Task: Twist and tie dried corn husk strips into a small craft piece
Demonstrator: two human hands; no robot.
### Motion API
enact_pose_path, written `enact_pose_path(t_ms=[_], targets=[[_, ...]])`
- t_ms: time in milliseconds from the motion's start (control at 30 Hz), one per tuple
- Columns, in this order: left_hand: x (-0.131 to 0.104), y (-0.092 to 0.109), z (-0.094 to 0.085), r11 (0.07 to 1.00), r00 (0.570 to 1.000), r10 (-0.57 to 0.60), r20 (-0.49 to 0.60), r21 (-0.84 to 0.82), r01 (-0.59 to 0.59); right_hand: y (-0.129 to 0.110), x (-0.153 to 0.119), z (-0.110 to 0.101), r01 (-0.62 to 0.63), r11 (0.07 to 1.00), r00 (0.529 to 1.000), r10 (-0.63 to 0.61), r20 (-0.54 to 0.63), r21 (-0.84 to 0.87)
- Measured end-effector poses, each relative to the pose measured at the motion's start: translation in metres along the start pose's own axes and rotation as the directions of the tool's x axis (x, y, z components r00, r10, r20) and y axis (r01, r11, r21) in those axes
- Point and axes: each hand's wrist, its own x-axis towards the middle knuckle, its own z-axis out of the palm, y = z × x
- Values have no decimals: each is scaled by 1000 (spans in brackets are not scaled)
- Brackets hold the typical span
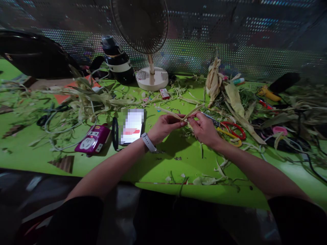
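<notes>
Both hands meet above the middle of the green table, pinching strips of dried corn husk [174, 113] between them. My left hand [166, 127], with a pale watch band at the wrist, closes its fingers on the husk from the left. From the right, my right hand [203, 128] grips the same husk with thumb and fingertips. Husk ends stick out to the upper left and upper right, and a small piece hangs below the fingers. To the left of my left hand lies a phone [133, 126] with a lit screen. Scissors with red handles [236, 129] lie beyond my right hand.
A purple power socket block [93, 140] and a white cable sit at the left. Behind stand a fan [152, 78], a black bottle [119, 66] and a perforated metal panel [204, 30]. Dried husks [235, 98] and scraps lie scattered over the green table [163, 170].
</notes>
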Motion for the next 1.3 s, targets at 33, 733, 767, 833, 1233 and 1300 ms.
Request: enact_pose_path(t_ms=[33, 733, 767, 833, 1233, 1300], targets=[[0, 1, 1, 1000, 1000, 5, 8, 4, -5, -1, 0, 0, -9, 1000, 1000, 9, 6, 7], [2, 0, -1, 998, 979, -40, -200, -58, 29, 2, 6, -4, 68, 998, 997, -68, -44, -1], [3, 1, -2, 998, 975, -29, -221, -55, 17, 2, 7, -6, 130, 989, 989, -134, -63, -68], [4, 2, -3, 999, 971, 2, -240, -32, -10, 2, 8, -8, 283, 921, 949, -309, -60, -267], [-3, -2, -3, 844, 968, 249, 36, 482, -235, 3, 6, -9, 632, 434, 603, -795, 56, -642], [-6, 0, -1, 816, 961, 253, 107, 510, -272, 4, 7, -7, 591, 476, 622, -783, -8, -652]])
